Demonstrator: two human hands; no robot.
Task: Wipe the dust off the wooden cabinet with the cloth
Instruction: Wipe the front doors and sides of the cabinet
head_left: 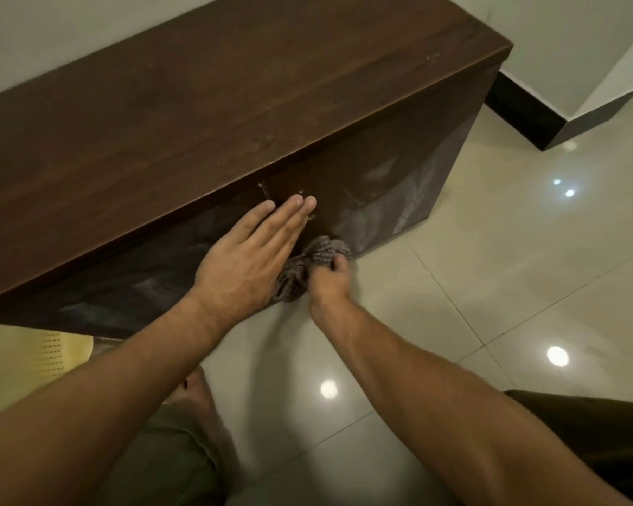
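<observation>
Basically, L hand (pixel 247 262) is flat and spread, palm down, fingers (pixel 296 210) straight and close together, pressed against the front face of the wooden cabinet (pixel 234 104) just under the top edge. Fingertips land near a small metal handle (pixel 265 192) and a couple of screw-like dots on the door; can't tell what those dots are exactly. R hand (pixel 330 277) is curled into a fist, pinching a bunched-up cloth (pixel 309 264) between fingers and palm. Cloth is grey-brown w/ a checked or woven pattern, crumpled, pushed against the lower part of the cabinet front, close to where the front meets the floor (pixel 508 286). Cloth sits between the two hands, touching the R one; L wrist overlaps part of it from this view.

Both forearms bare, reaching fwd from the bottom of the frame. Cabinet is dark brown wood grain, long and low, top running diagonally up to the right, back against a pale wall (pixel 52 38). Front panels look glossy w/ greyish smeary streaks on the right panel and lower left.

Floor is shiny cream tile w/ several bright light reflections. Dark skirting board (pixel 527 118) runs along the wall at the upper right. Person's bare foot (pixel 194 392) and olive-green shorts (pixel 172 454) visible bottom centre. Pale yellow perforated plastic item (pixel 48 354) at the left edge, partly under the cabinet end; can't tell what it is.
</observation>
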